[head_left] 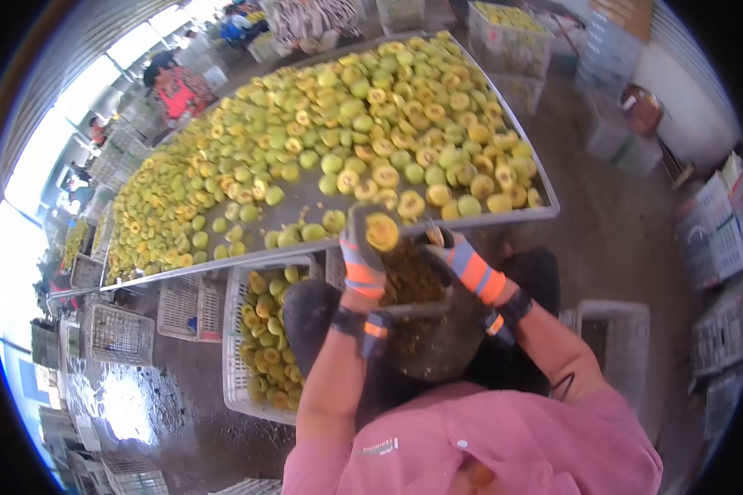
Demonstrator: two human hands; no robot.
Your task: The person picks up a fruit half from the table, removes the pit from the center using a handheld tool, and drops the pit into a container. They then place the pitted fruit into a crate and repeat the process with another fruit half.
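My left hand [363, 257], in a grey and orange work glove, is closed on a yellow fruit half [382, 232], its cut face turned up. Just to the right, my right hand [466, 266] in a matching glove has its fingers curled around a small pale-edged object [435, 237]; I cannot tell what it is. Both hands are at the near edge of a metal-rimmed table [504, 218]. Many green-yellow fruits [363, 124], a lot of them halved with brown centres, cover its top. Below my hands sits a bin of brown and yellow scraps [413, 276].
A white crate of fruit halves [233, 363] stands beside my left leg, and a pale bin [627, 338] is at my right. Slatted crates [121, 334] rest on the wet floor to the left. Across the table is a person in a patterned top [182, 95]. Stacked tubs [512, 41] stand behind.
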